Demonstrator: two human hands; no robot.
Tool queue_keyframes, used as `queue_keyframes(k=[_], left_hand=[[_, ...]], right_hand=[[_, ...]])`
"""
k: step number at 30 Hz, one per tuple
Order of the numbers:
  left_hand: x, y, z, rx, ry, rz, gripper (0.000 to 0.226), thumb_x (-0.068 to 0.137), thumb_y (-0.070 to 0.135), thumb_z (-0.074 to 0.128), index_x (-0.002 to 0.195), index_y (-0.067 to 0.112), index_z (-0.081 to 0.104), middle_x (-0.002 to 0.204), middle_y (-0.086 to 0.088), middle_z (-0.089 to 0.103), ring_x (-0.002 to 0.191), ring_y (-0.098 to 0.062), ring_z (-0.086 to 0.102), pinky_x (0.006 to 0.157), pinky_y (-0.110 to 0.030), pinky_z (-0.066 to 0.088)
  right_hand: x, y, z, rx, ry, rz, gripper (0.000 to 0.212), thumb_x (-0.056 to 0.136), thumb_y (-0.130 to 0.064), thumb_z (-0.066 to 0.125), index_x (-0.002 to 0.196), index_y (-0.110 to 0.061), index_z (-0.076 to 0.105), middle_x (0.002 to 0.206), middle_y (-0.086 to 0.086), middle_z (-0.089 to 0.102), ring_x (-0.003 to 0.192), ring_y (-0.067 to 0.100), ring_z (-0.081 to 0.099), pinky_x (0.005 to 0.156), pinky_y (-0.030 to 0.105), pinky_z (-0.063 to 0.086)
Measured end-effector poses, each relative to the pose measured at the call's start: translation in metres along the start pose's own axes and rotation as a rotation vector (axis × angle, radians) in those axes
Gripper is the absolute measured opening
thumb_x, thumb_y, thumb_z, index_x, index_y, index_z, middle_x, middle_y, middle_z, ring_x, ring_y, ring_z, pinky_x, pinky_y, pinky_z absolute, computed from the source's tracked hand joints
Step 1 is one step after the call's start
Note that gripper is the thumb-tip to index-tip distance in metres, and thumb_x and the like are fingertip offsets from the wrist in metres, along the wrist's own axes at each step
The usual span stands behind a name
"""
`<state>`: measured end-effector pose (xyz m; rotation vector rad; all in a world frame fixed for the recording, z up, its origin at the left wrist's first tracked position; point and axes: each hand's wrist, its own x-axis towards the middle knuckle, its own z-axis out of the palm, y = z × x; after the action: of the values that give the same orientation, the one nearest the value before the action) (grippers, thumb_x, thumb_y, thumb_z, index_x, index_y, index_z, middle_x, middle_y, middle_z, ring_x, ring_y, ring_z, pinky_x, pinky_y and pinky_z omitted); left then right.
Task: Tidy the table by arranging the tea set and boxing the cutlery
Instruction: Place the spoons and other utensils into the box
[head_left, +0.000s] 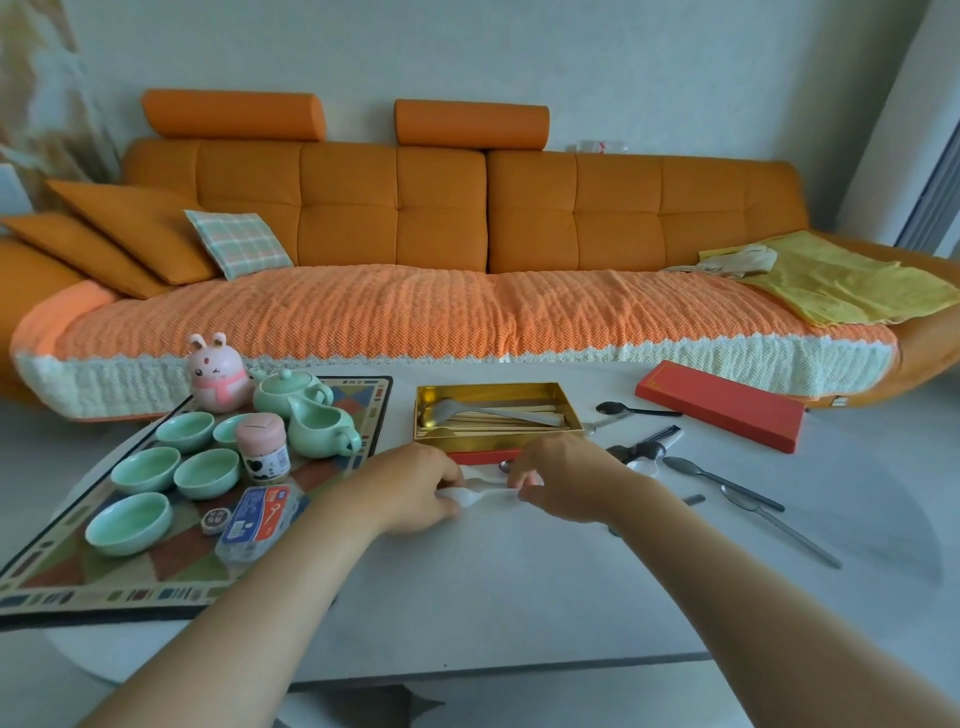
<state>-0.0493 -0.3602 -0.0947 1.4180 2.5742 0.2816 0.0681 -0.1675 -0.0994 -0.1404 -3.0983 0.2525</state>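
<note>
You hold the white spoon (475, 496) low over the table (493, 597), just on the near side of the gold box (496, 442); your left hand (415, 486) curls its fingers round the bowl end and your right hand (563, 475) pinches the handle end, though blur hides the exact fingertips. The box sits at 12 o'clock from the spoon, open, with chopsticks and a metal spoon lying lengthwise inside; its near wall is just beside your knuckles, with a red strip showing at its base.

At 6 o'clock the white tabletop runs bare back to its near edge; that is the widest free ground. At 3 o'clock loose spoons (722, 480) lie scattered, touching or crossing each other, close to your right wrist; one long metal spoon (779, 525) points away toward 4 o'clock. At 2 o'clock the red lid (722, 413) lies flat near the far edge, well apart from the box.

At 9 o'clock the patterned mat (130, 587) borders your left forearm; on it stand green cups (130, 522), a teapot (288, 389), a pitcher (322, 431), a pink jar (262, 447), a rabbit figure (215, 374) and a blue floss packet (260, 519), the packet nearest your arm. Beyond the table's far edge stands the orange sofa (441, 208).
</note>
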Motion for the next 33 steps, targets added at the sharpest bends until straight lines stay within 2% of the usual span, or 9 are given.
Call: queue_keyframes(k=[4, 9, 12, 15, 19, 24, 29, 31, 33], left_hand=[[0.0, -0.007, -0.003, -0.223, 0.075, -0.042, 0.015, 0.093, 0.037, 0.058, 0.107, 0.038, 0.063, 0.102, 0.015, 0.061, 0.092, -0.008, 0.058, 0.079, -0.03, 0.049], [0.022, -0.014, -0.013, -0.358, 0.348, -0.057, 0.021, 0.095, 0.032, 0.058, 0.115, 0.035, 0.062, 0.109, 0.011, 0.062, 0.097, -0.012, 0.058, 0.078, -0.028, 0.045], [0.039, -0.016, -0.011, -0.247, 0.468, -0.026, 0.029, 0.097, 0.027, 0.055, 0.125, 0.031, 0.059, 0.121, 0.007, 0.058, 0.113, -0.016, 0.052, 0.09, -0.032, 0.045], [0.052, -0.016, -0.006, -0.08, 0.499, -0.006, 0.04, 0.099, 0.021, 0.05, 0.138, 0.026, 0.05, 0.132, 0.002, 0.05, 0.124, -0.021, 0.043, 0.097, -0.036, 0.041], [0.066, -0.015, 0.001, -0.033, 0.411, 0.038, 0.038, 0.1, 0.018, 0.044, 0.136, 0.026, 0.053, 0.13, 0.004, 0.049, 0.124, -0.019, 0.043, 0.1, -0.036, 0.039], [0.074, -0.012, 0.002, -0.015, 0.199, -0.008, 0.039, 0.105, 0.035, 0.034, 0.137, 0.026, 0.054, 0.138, 0.004, 0.048, 0.126, -0.02, 0.044, 0.104, -0.036, 0.034], [0.075, -0.01, 0.0, 0.048, 0.12, -0.012, 0.045, 0.105, 0.044, 0.029, 0.142, 0.029, 0.05, 0.146, 0.005, 0.043, 0.132, -0.021, 0.039, 0.109, -0.039, 0.03], [0.074, -0.008, 0.0, 0.065, 0.095, 0.0, 0.045, 0.106, 0.042, 0.027, 0.145, 0.029, 0.047, 0.15, 0.005, 0.04, 0.135, -0.021, 0.037, 0.11, -0.04, 0.028], [0.072, -0.008, 0.0, 0.045, 0.103, 0.018, 0.044, 0.106, 0.035, 0.03, 0.147, 0.027, 0.043, 0.152, 0.005, 0.038, 0.137, -0.02, 0.035, 0.111, -0.039, 0.028]], right_hand=[[0.007, 0.002, -0.003, 0.101, 0.022, 0.063, 0.025, 0.097, -0.022, 0.051, 0.11, -0.029, 0.071, 0.11, -0.012, 0.066, 0.099, 0.011, 0.06, 0.085, 0.028, 0.05], [0.026, 0.009, -0.007, 0.254, 0.268, 0.126, 0.029, 0.099, -0.014, 0.048, 0.112, -0.024, 0.072, 0.109, -0.009, 0.063, 0.095, 0.011, 0.057, 0.079, 0.022, 0.041], [0.041, 0.014, -0.003, 0.235, 0.419, 0.17, 0.032, 0.098, -0.009, 0.048, 0.11, -0.023, 0.073, 0.106, -0.004, 0.064, 0.094, 0.015, 0.056, 0.078, 0.026, 0.041], [0.056, 0.025, 0.002, 0.197, 0.422, 0.253, 0.034, 0.096, -0.007, 0.046, 0.108, -0.025, 0.073, 0.103, 0.0, 0.065, 0.095, 0.022, 0.057, 0.079, 0.032, 0.045], [0.068, 0.033, 0.006, 0.074, 0.33, 0.361, 0.043, 0.093, -0.005, 0.043, 0.109, -0.033, 0.071, 0.106, -0.004, 0.068, 0.092, 0.022, 0.059, 0.082, 0.033, 0.05], [0.073, 0.032, 0.002, 0.104, 0.275, 0.394, 0.049, 0.091, 0.0, 0.041, 0.112, -0.032, 0.072, 0.108, -0.005, 0.068, 0.096, 0.021, 0.06, 0.086, 0.032, 0.05], [0.069, 0.027, 0.004, 0.201, 0.221, 0.275, 0.046, 0.089, -0.004, 0.039, 0.108, -0.027, 0.074, 0.102, -0.006, 0.069, 0.08, 0.014, 0.058, 0.065, 0.024, 0.046], [0.064, 0.027, 0.003, 0.231, 0.187, 0.234, 0.044, 0.089, -0.007, 0.039, 0.108, -0.026, 0.074, 0.102, -0.006, 0.069, 0.08, 0.013, 0.059, 0.069, 0.026, 0.049], [0.06, 0.028, 0.002, 0.246, 0.193, 0.215, 0.042, 0.09, -0.008, 0.04, 0.109, -0.026, 0.073, 0.102, -0.008, 0.068, 0.083, 0.011, 0.057, 0.07, 0.023, 0.046]])
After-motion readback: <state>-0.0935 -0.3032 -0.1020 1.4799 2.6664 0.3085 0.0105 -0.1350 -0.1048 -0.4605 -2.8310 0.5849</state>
